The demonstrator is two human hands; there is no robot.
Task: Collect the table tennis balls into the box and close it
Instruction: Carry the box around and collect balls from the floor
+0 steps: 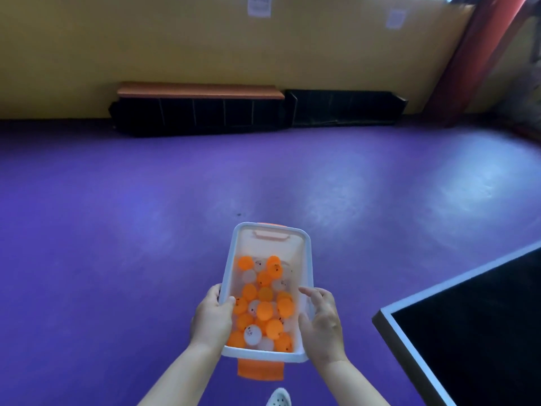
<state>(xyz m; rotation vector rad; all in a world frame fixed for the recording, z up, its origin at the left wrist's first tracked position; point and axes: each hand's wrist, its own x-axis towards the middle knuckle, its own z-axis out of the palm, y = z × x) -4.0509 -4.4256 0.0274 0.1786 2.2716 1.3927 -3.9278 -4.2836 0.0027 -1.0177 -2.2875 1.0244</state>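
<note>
— Both hands carried the box (304,247) over the purple floor (117,230). Left hand (212,316) had its fingers (227,301) clamped on the near left rim, thumb hooked inside.

— And the right hand (322,320)?

— Flatter against the right wall, fingers spread, more steadying than gripping. I'd call that the weak side.

— Where were the balls (263,306)?

— In the box, orange and white, heaped toward the near end. No lid was on it.

— So the risk?

— A tilt or a jolt while walking would likely send light balls over the rim and rolling across the floor. The table (468,332) corner sat near on the right; a knock against it could do the same.
</note>
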